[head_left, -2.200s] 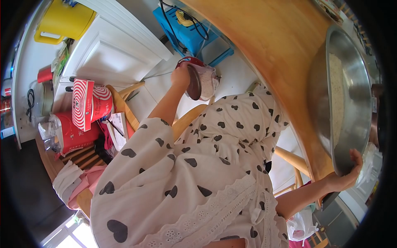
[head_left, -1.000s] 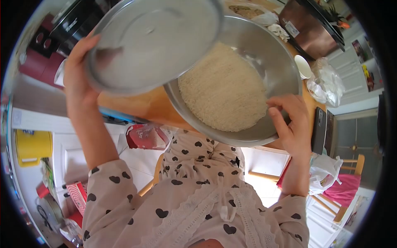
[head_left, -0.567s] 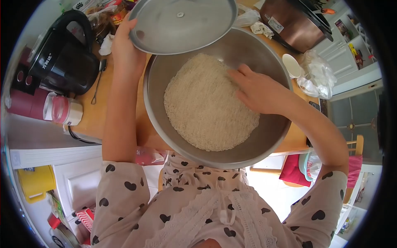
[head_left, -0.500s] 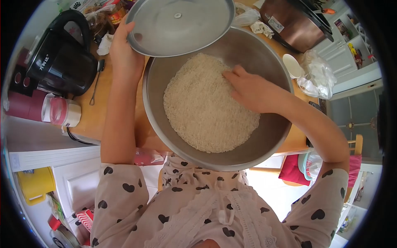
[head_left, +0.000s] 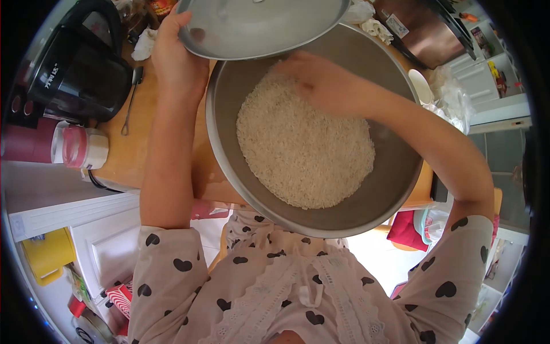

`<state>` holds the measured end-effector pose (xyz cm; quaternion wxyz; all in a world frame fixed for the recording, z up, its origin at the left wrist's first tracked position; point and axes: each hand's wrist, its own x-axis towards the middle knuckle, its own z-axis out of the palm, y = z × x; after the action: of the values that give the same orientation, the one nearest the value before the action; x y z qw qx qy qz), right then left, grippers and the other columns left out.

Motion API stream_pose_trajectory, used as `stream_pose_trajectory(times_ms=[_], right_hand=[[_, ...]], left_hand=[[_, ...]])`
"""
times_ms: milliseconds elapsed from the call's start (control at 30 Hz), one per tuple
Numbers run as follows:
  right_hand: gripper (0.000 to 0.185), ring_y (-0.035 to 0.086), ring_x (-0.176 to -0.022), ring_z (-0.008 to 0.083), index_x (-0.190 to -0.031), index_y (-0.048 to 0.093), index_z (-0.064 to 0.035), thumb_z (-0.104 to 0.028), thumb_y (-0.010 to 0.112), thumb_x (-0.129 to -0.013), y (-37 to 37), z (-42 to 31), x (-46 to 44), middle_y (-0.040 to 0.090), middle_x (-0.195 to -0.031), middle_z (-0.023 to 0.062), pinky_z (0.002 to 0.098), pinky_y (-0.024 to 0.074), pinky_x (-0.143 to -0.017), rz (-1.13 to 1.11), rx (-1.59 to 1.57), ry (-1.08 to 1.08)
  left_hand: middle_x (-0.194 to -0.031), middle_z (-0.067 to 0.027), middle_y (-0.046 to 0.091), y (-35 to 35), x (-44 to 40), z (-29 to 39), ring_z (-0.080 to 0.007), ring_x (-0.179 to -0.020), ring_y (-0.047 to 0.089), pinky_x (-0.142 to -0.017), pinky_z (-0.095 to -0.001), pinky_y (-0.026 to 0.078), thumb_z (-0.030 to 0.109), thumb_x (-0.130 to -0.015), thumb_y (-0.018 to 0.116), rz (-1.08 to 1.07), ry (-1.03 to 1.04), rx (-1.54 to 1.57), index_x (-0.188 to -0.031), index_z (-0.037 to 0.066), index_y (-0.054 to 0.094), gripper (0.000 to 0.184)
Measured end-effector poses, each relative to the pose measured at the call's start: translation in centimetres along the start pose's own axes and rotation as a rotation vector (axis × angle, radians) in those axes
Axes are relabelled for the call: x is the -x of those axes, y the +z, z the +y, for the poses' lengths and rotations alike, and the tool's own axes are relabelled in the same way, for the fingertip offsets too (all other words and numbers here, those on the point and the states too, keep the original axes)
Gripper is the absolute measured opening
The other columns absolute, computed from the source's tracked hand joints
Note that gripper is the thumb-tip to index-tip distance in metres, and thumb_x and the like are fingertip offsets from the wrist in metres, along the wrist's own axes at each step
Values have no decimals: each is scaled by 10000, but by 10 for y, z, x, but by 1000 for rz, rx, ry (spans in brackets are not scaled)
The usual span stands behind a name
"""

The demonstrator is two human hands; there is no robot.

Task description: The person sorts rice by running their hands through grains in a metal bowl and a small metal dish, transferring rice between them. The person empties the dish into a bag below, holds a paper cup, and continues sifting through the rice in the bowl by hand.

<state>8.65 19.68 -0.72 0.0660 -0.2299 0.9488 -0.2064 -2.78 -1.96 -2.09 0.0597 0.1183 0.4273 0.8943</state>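
Note:
My left hand grips the edge of a round metal lid, tilted over the far rim of a large steel bowl. Inside the bowl lies a mound of uncooked white rice. Over the far part of the rice is my right hand, smeared by motion. Its fingers point toward the space under the lid, and I cannot make out whether they touch the grains or hold any.
A black electric kettle stands at the left, with a long-handled metal utensil and a pink-and-white jar near it. Back right are a brown rice cooker, a white cup and plastic bags.
My right hand has moved left and away from me across the rice, toward the lid. The lid, still in my left hand, appears higher in view; the bowl appears slightly further right.

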Motion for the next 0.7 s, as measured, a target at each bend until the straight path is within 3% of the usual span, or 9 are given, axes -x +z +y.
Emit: stream_pose_trajectory(times_ms=[133, 233, 333, 433, 533, 633, 700], right_hand=[[405, 452, -1258, 315, -1308, 512, -54, -61, 468, -906, -7, -30, 33, 536, -1270, 175, 405, 358, -1063, -279, -204, -49], [338, 523, -1148, 324, -1216, 573, -26, -77, 474, -897, -32, -30, 52, 562, -1198, 166, 408, 423, -980, -487, -303, -191], [313, 524, -1151, 321, -1189, 592, -25, -92, 479, -905, -50, -31, 33, 572, -1193, 163, 410, 413, -993, -420, -374, 193], [313, 526, -1147, 326, -1183, 595, -20, -89, 477, -901, -14, -10, 13, 573, -1191, 160, 415, 413, -995, 42, -158, 51], [328, 509, -1170, 322, -1202, 581, -25, -85, 473, -898, 11, -16, -6, 563, -1202, 162, 420, 402, -1010, 90, -260, 64], [373, 448, -1245, 319, -1272, 527, -57, -80, 490, -902, 23, -25, -5, 474, -1329, 151, 388, 381, -1045, -79, -243, -49], [335, 456, -1238, 308, -1218, 569, -45, -65, 474, -897, 23, -34, 13, 507, -1299, 150, 407, 382, -1041, -94, -319, -195]], left_hand=[[-1123, -117, 624, -11, -7, -3, -230, -1021, 600, -906, -360, 458, 211, -904, 475, 21, -41, 6, -1201, -29, 554, 391], [-1110, -126, 625, -12, -7, -4, -241, -1004, 603, -905, -366, 461, 216, -897, 488, 75, -45, -6, -1187, -33, 560, 388], [-1115, -124, 624, -14, -8, -4, -241, -1010, 601, -905, -369, 462, 214, -896, 492, 64, -41, 6, -1191, -33, 558, 391], [-1137, -116, 620, -14, -9, -3, -235, -1038, 593, -914, -372, 459, 210, -898, 486, 0, -19, 42, -1207, -30, 553, 397], [-1161, -111, 615, -6, -5, 2, -230, -1070, 582, -931, -378, 450, 209, -902, 477, 53, -25, 33, -1221, -27, 549, 403], [-1171, -113, 612, -10, -6, 2, -232, -1082, 579, -939, -381, 446, 212, -904, 474, 49, -35, 26, -1224, -25, 548, 405], [-1168, -115, 613, -10, -6, 1, -233, -1077, 581, -937, -378, 448, 213, -903, 478, 29, -37, 22, -1225, -25, 548, 406]])
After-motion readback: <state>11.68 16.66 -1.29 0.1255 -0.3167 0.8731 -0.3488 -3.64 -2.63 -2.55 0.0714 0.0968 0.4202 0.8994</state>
